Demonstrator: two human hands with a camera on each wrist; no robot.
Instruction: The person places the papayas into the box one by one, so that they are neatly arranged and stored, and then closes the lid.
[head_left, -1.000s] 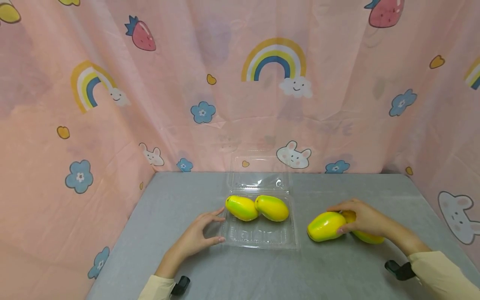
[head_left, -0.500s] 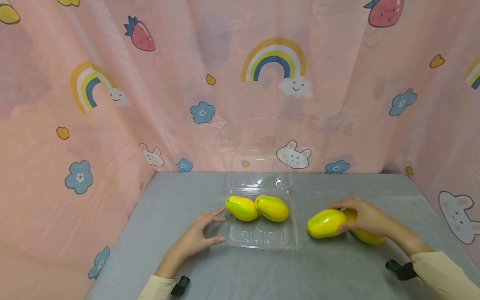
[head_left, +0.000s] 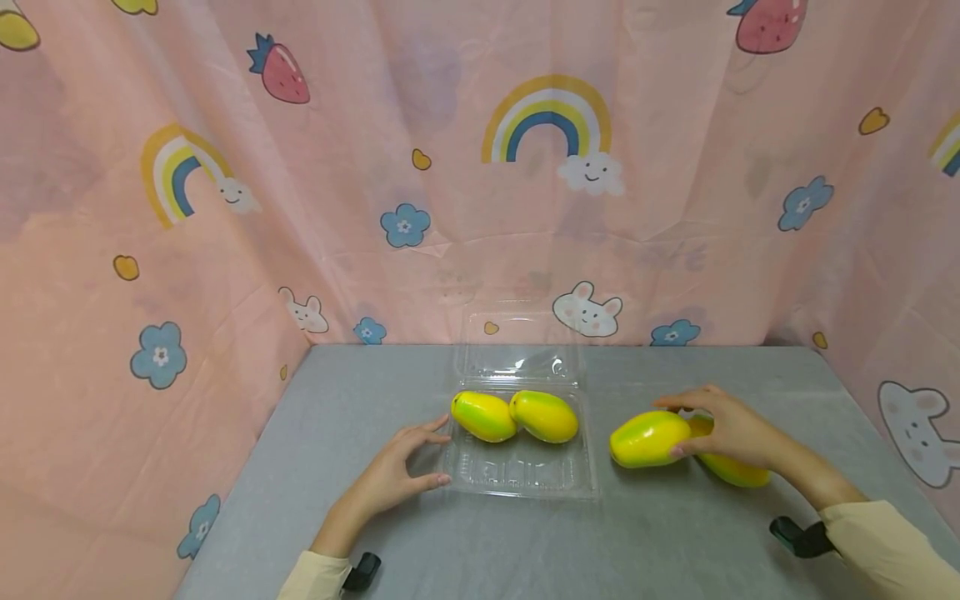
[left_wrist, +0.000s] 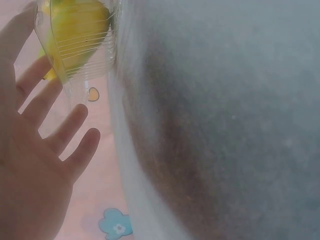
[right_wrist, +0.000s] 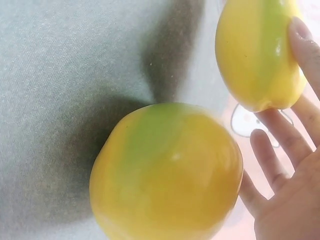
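Observation:
My right hand [head_left: 731, 429] grips a yellow-green papaya [head_left: 649, 439] by its right end; the right wrist view shows the thumb on one side of this papaya [right_wrist: 260, 55] and fingers on the other. Just behind and below that hand a second papaya [head_left: 738, 472] lies on the table, partly covered by the hand. A clear plastic clamshell box [head_left: 517, 479] stands with its lid up in the middle. Inside, at its back, two papayas lie side by side, a left one [head_left: 483, 417] and a right one [head_left: 545, 417]. My left hand [head_left: 393, 471], fingers spread, touches the box's left edge.
The grey table [head_left: 525, 550] ends at a pink patterned curtain [head_left: 360, 275] at the back, which also hangs along both sides. The raised clear lid [head_left: 517, 362] leans back near the curtain. A strip of table lies between the box and the held papaya.
The right hand has raised its papaya slightly and shifted it a little to the left, away from the papaya on the table. The left hand and the box have not moved.

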